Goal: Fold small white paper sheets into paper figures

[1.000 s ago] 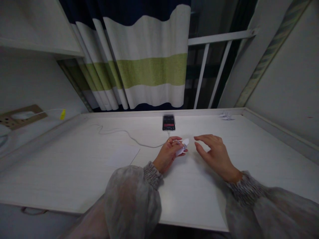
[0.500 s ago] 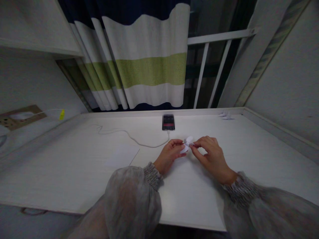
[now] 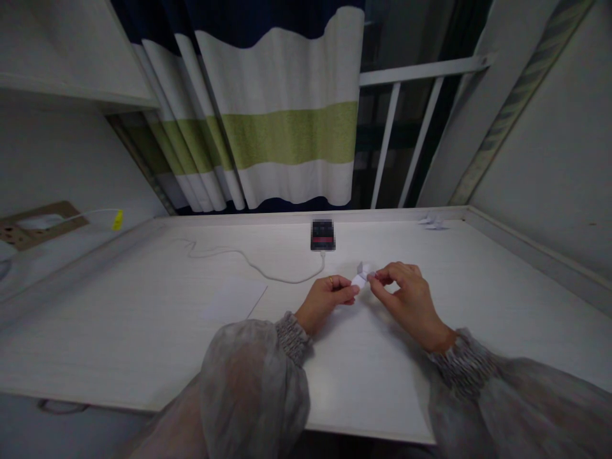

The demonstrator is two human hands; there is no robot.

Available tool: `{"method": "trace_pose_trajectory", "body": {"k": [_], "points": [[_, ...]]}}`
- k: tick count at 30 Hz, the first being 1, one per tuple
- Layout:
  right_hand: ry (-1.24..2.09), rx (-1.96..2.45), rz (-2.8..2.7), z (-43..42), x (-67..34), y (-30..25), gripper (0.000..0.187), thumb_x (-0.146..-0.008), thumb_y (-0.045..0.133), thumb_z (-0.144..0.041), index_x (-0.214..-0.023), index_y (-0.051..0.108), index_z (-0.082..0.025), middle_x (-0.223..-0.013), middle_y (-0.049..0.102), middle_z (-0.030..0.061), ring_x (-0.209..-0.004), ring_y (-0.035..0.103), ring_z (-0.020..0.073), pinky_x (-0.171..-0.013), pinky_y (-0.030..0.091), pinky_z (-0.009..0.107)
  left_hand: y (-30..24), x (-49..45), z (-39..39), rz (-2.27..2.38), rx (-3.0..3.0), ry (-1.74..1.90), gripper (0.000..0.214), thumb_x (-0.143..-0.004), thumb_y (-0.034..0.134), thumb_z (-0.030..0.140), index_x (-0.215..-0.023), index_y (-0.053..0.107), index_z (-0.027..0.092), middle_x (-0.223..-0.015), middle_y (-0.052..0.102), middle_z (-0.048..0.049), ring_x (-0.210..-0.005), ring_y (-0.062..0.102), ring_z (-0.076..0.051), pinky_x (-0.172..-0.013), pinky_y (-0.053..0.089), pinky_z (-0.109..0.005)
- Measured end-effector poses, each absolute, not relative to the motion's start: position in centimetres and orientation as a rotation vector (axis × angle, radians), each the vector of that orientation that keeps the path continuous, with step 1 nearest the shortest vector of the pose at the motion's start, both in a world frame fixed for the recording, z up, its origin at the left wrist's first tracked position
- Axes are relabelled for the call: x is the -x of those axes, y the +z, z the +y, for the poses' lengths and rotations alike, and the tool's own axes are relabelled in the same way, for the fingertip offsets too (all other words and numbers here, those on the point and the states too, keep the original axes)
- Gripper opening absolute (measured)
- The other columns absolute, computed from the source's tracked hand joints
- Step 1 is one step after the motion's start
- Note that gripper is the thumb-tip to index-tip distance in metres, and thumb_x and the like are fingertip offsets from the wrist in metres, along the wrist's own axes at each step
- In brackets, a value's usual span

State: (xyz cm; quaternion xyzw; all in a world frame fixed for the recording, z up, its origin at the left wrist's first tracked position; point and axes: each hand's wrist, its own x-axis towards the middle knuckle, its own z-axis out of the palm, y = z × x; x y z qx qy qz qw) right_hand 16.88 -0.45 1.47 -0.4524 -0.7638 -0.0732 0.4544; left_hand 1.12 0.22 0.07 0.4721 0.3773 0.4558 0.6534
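A small folded white paper piece [image 3: 361, 275] is held just above the white desk [image 3: 143, 331], between both hands. My left hand [image 3: 327, 299] pinches its near-left end; a ring shows on one finger. My right hand [image 3: 406, 298] pinches the other end with thumb and forefinger, the remaining fingers curled. Both wrists come out of grey gathered sleeves. The fold's exact shape is too small and dim to make out.
A phone [image 3: 322, 234] lies behind the hands, its white cable [image 3: 239, 255] trailing left to a wall socket [image 3: 33, 224]. A flat white sheet [image 3: 234, 301] lies left of my left arm. Small folded paper figures [image 3: 431, 221] sit at the far right corner. A striped curtain [image 3: 287, 127] hangs behind.
My right hand, open and apart a second ago, came left and pinched the paper piece that my left hand held alone. Both hands now hold it slightly further from me.
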Motion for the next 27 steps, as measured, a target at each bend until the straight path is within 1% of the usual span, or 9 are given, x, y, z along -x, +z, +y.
{"method": "trace_pose_trajectory", "body": {"k": [3,6,13,18,21,23,27], "points": [[-0.161,1.143,-1.887,-0.4,-16.96,1.59,0.014,-0.076,0.054,-0.026,-0.064,0.054,-0.018,-0.058,0.056,-0.0014,-0.057,0.052,0.0142,-0.065,0.034,0.031,0.43,-1.14,0.04,0.848,-1.052,1.028,0.03,-0.056,0.072,0.036,-0.068,0.06,0.011,-0.062,0.055,0.0009,-0.056,0.049,-0.007,-0.063,0.04,-0.025],[-0.139,1.162,-1.89,-0.41,-17.02,1.68,0.014,-0.076,0.053,-0.026,-0.065,0.055,-0.018,-0.058,0.057,-0.0009,-0.058,0.053,0.0148,-0.065,0.034,0.031,0.6,-1.14,-0.01,0.849,-1.026,1.055,0.029,-0.058,0.07,0.036,-0.068,0.06,0.011,-0.065,0.054,0.0002,-0.057,0.048,-0.007,-0.063,0.041,-0.026],[-0.022,1.119,-1.907,-0.61,-16.93,1.8,0.019,-0.077,0.052,-0.027,-0.06,0.054,-0.018,-0.056,0.057,-0.0011,-0.055,0.053,0.0137,-0.065,0.036,0.032,0.15,-1.03,0.43,0.891,-1.062,1.07,0.028,-0.059,0.07,0.036,-0.062,0.059,0.011,-0.057,0.051,0.0012,-0.054,0.044,-0.007,-0.058,0.037,-0.024],[0.076,1.215,-1.837,-0.52,-16.87,1.79,0.021,-0.073,0.054,-0.029,-0.055,0.055,-0.02,-0.052,0.059,-0.0012,-0.055,0.054,0.0149,-0.06,0.038,0.03,0.31,-1.02,0.36,0.882,-1.054,1.066,0.027,-0.06,0.069,0.036,-0.063,0.059,0.011,-0.06,0.051,0.0009,-0.055,0.045,-0.007,-0.058,0.037,-0.023],[0.109,1.262,-1.806,-0.42,-16.85,1.79,0.019,-0.071,0.056,-0.028,-0.054,0.056,-0.02,-0.052,0.059,-0.0009,-0.055,0.054,0.0154,-0.058,0.038,0.03,0.55,-1.05,0.24,0.861,-1.037,1.074,0.029,-0.061,0.067,0.038,-0.059,0.056,0.011,-0.061,0.05,0.0008,-0.056,0.044,-0.007,-0.058,0.037,-0.024],[0.111,1.275,-1.796,-0.39,-16.85,1.85,0.018,-0.07,0.056,-0.029,-0.054,0.056,-0.02,-0.051,0.059,-0.001,-0.054,0.054,0.0153,-0.057,0.039,0.03,0.65,-1.06,0.19,0.858,-1.039,1.064,0.029,-0.061,0.067,0.038,-0.058,0.055,0.012,-0.06,0.049,0.0012,-0.055,0.044,-0.007,-0.056,0.037,-0.024],[0.11,1.291,-1.772,-0.32,-16.88,1.96,0.019,-0.069,0.055,-0.03,-0.053,0.055,-0.019,-0.05,0.058,-0.0009,-0.052,0.053,0.0149,-0.055,0.039,0.029,0.44,-1.01,0.22,0.9,-1.087,1.014,0.027,-0.058,0.069,0.035,-0.06,0.058,0.011,-0.055,0.05,0.0016,-0.05,0.044,-0.007,-0.054,0.034,-0.023]]}}
